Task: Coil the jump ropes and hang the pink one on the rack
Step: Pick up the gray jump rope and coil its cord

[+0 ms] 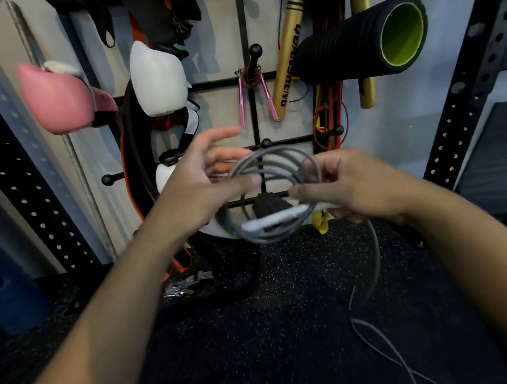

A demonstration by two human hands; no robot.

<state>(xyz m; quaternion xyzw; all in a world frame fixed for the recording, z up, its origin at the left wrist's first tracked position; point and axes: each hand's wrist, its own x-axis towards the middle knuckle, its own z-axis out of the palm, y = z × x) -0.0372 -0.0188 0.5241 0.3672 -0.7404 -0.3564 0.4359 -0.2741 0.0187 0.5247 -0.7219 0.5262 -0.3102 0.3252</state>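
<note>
A grey jump rope [270, 172] is wound into several loops between my hands, with its white handle [278, 218] lying across the bottom of the coil. My right hand [350, 185] grips the coil and handle on the right side. My left hand [203, 177] is at the coil's left edge with fingers spread and relaxed, its thumb against the loops. A loose grey tail [371, 303] trails from my right hand down to the floor. The pink jump rope [252, 84] hangs coiled on a black peg [256, 52] of the wall rack, its two pink handles dangling.
The black grid rack [242, 21] carries a pink boxing glove [56, 97], a white glove [159, 78], a black-and-green foam roller [364, 35], gold sticks [288, 48] and resistance bands. Black perforated uprights [471, 65] flank it. The floor [256, 341] is dark speckled rubber.
</note>
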